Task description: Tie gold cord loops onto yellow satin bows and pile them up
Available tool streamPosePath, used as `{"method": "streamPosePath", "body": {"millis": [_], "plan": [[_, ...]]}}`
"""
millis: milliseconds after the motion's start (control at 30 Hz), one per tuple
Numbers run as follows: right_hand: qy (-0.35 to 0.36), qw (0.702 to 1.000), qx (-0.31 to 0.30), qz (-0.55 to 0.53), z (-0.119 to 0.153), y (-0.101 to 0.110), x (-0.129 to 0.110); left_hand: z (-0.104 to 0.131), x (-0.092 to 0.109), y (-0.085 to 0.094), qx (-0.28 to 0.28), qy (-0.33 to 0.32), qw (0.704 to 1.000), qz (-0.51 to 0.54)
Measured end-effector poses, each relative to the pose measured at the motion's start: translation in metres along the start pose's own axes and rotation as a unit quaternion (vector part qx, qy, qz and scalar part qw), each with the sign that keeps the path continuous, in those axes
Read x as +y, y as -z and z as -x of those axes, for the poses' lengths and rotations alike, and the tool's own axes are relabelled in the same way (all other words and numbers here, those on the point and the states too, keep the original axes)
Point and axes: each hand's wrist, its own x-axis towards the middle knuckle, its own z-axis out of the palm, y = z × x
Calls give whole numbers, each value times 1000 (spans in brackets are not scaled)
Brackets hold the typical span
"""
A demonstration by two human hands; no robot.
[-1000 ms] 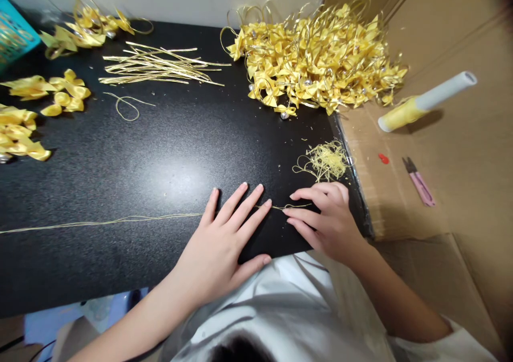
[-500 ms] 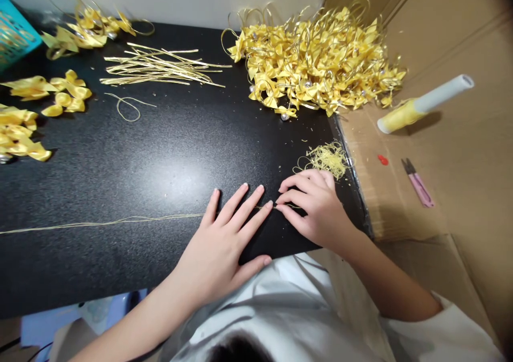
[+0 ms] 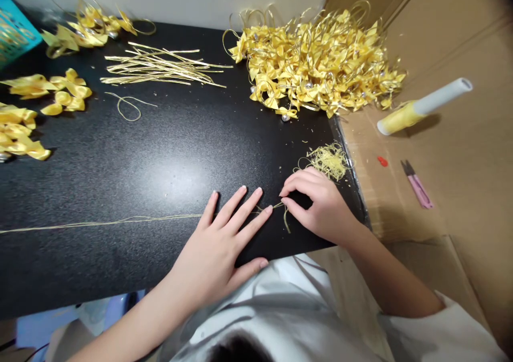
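On my feed, the yellow thread (image 3: 160,217) lies along the near side of the black tabletop (image 3: 120,164), coming in from nine o'clock, passing under the left hand (image 3: 218,244) and reaching the right hand (image 3: 323,206). The left is palm down with its fingers spread, serving as the anchor. The right pinches thread between thumb and index fingertip, just off the left index fingertip toward two o'clock; a short tail dangles from that pinch toward six o'clock. Whether a knot sits between the two hands is too fine for me to tell.

To do this well, I would put the weight on the left index fingertip, since it lies nearest the pinch, and let the other fingers press only lightly so the strands don't bunch. I'd grip close to the tail's root and draw gently toward three o'clock, low over the surface, so the strands come even; a hard tug could snap or slip something this thin. I'd steer clear of the tangled thread scraps (image 3: 329,160) at the right hand's twelve o'clock, where a loose loop could catch. The pink-handled snips (image 3: 417,185) lie at its three o'clock.
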Motion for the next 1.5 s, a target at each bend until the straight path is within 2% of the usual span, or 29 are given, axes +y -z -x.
{"method": "streamPosePath", "body": {"millis": [233,567,833,1067,1500], "plan": [[-2,1000,-9,14,-1,4,2,2,-1,1,2,1,1000,1],[-1,999,18,51,9,5,-3,2,0,0,3,-2,1000,-11],[11,995,-73,71,-1,2,-2,2,-1,-1,-4,1,1000,-3],[6,989,-115,90,-1,7,-3,2,-2,-1,1,0,1000,-5],[3,993,-99,62,7,11,-4,9,-5,0,5,-2,1000,-14]]}}
